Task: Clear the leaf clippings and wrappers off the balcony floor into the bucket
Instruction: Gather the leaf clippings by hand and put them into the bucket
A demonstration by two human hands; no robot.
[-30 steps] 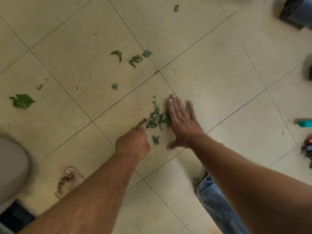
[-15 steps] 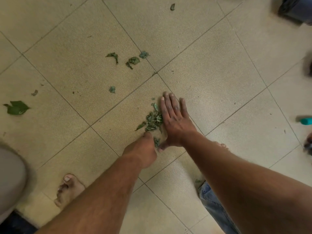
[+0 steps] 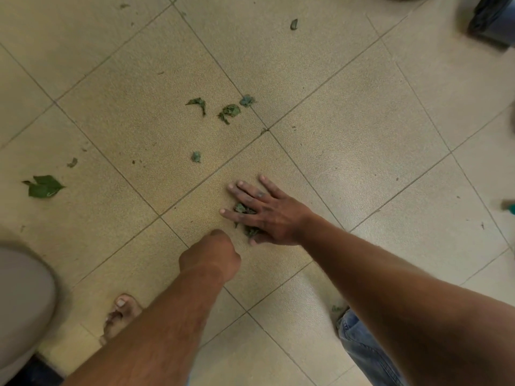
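My right hand (image 3: 269,215) lies flat on the tiled floor with its fingers spread, covering a small pile of green leaf clippings (image 3: 242,208); bits show between the fingers and by the thumb. My left hand (image 3: 211,254) is curled into a fist just left of and below it, knuckles near the floor; its palm is hidden. Farther out lie loose clippings (image 3: 229,111), one more piece (image 3: 196,156), a whole leaf (image 3: 43,186) at far left and a scrap (image 3: 294,24) at the top. No wrappers are visible.
A dark container (image 3: 493,18) stands at the top right corner. A grey rounded object (image 3: 22,288) fills the lower left. My bare foot (image 3: 119,316) and jeans leg (image 3: 362,346) are below the hands. A teal object (image 3: 510,207) pokes in at the right edge.
My right hand has swept leftward over the pile and turned, so it now covers most of the clippings. My left fist has stayed beside the pile.
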